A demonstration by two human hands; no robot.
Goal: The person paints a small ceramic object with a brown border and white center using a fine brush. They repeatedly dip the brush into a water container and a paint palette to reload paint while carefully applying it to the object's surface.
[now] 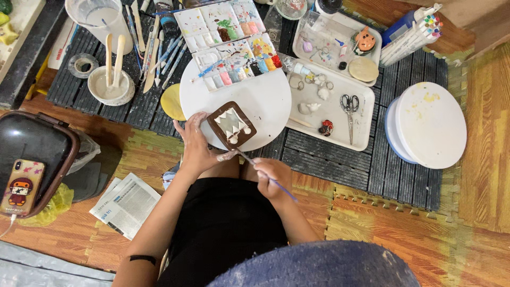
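Arms: both bare from shoulder to hand, no sleeves visible.
Left hand (195, 146): pale smears, like dried clay or paint, on fingers and back.
Right hand (272, 176): no rings or gloves seen.
Left forearm: thin black band (142, 259) around it, near the elbow.
Torso and lap: plain black fabric garment (226, 228), unpatterned.
Lower frame edge: rounded blue-grey speckled fabric (319, 266); cannot tell what it is.

Bare white disc (265, 101) right of the brown piece (231, 125); paint palette (236, 64) crowds its far edge, seemingly overlapping
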